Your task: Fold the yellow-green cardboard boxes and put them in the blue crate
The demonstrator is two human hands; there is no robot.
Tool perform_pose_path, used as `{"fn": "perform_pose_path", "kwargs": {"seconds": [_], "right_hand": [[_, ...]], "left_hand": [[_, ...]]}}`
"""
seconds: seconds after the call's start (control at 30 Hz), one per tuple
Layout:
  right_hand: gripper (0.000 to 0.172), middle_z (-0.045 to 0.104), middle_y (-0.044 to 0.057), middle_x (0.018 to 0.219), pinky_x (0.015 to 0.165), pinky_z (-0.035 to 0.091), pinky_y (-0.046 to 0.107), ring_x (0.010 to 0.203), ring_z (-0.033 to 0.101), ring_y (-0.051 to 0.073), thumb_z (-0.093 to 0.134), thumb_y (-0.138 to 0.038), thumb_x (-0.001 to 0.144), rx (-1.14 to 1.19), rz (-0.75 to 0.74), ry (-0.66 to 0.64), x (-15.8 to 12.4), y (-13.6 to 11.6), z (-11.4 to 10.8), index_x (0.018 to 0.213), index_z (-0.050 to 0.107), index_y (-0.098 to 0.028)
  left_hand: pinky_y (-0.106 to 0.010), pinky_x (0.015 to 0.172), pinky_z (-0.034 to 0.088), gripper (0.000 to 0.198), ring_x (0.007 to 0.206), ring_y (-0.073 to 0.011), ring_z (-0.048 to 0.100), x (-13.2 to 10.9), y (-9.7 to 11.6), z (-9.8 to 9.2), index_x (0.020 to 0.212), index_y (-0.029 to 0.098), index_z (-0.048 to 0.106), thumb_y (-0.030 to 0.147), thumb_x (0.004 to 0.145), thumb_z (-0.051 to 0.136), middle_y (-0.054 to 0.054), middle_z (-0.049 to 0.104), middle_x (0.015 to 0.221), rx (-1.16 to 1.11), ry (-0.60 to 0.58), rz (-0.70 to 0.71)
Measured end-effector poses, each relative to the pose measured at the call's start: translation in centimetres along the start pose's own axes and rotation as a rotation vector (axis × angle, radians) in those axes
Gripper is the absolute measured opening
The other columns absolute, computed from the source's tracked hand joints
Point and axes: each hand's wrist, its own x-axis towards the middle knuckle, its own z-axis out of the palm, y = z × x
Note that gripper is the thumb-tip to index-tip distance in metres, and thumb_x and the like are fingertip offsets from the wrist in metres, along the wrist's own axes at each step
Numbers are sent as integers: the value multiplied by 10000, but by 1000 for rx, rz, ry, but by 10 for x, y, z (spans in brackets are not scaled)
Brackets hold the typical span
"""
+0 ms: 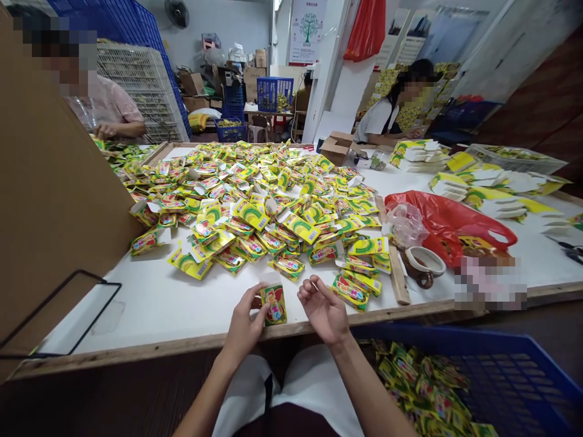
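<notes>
My left hand (pixel 249 318) grips a small printed carton (pixel 274 305) between thumb and fingers, just above the table's front edge. The carton stands upright, with green, yellow and red print facing me and a pale flap raised at its top. To its right, my right hand (pixel 324 311) is lifted, palm turned up, its fingers loosely curled and nothing visible in them. Beyond both hands spreads a big heap of similar cartons (pixel 255 215), many with white end flaps standing open. One carton (pixel 350 292) lies close to my right hand.
A wooden strip (pixel 399 276) borders the heap, beside a brown mug (pixel 421 267) and a red plastic bag (pixel 450 221). Below right, a blue crate (pixel 514 358) holds several yellow-green packets. A cardboard box (pixel 59 182) stands left. Two people sit across the table; flat carton stacks lie right.
</notes>
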Motion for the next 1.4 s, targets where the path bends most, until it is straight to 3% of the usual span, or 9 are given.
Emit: {"fn": "perform_pose_path", "kwargs": {"seconds": [0.17,0.33,0.47,0.63,0.77,0.93,1.07,1.17,1.4], "right_hand": [[79,431,-12,683,643,457,291,611,451,139,530,-268,834,218,101,-48,-4,-11,8,765,544,-232],[109,385,-16,656,605,448,291,582,419,148,489,-259,851,214,89,-46,-5,-10,11,749,520,-237],[124,465,-1,689,653,456,322,625,468,161,507,-325,849,41,40,-43,-2,-7,5,762,533,-241],[131,591,41,951,821,438,328,929,549,200,637,-310,782,-543,-128,-43,2,16,-4,856,576,-221],[160,611,31,925,812,457,315,884,590,182,571,-268,837,-801,-252,-68,0,28,-5,989,538,-232],[182,649,46,953,792,474,308,876,607,186,512,-225,857,-1019,-323,-181,5,16,0,1018,596,-214],[109,645,39,863,777,468,313,830,594,186,526,-227,855,-1088,-365,-172,12,11,6,850,633,-205],[87,636,41,879,801,469,326,851,593,188,546,-236,853,-998,-391,-88,14,15,8,905,614,-217],[67,658,51,871,826,464,361,885,597,213,610,-250,822,-1013,-431,-182,12,13,14,829,672,-224]], "left_hand": [[-316,747,545,361,861,-184,650,1,1,1,1195,204,519,277,841,534,-84,646,1079,-14,2,-21],[-315,749,543,370,846,-178,654,-1,0,0,1203,205,515,271,839,539,-83,648,1076,-15,16,-13],[-313,764,536,342,836,-172,649,-2,1,1,1172,211,551,264,835,548,-78,644,1091,-42,30,23],[-318,810,520,246,873,-176,636,-1,5,4,1073,208,607,264,842,549,-63,654,1043,-100,31,43],[-319,832,513,199,949,-190,617,3,8,5,1012,196,625,269,843,548,-67,637,1045,-133,59,43],[-331,888,489,177,1083,-216,567,9,5,7,960,192,653,269,829,561,-78,624,1085,-148,90,53],[-363,956,447,159,1098,-206,564,11,5,13,970,191,609,247,829,563,-79,616,1112,-248,113,58],[-353,911,475,217,1000,-183,607,13,8,15,1034,197,529,241,825,570,-66,630,1038,-338,137,46],[-303,826,487,134,901,-185,614,16,18,9,855,163,632,277,828,567,-63,644,910,-175,88,73]]}}
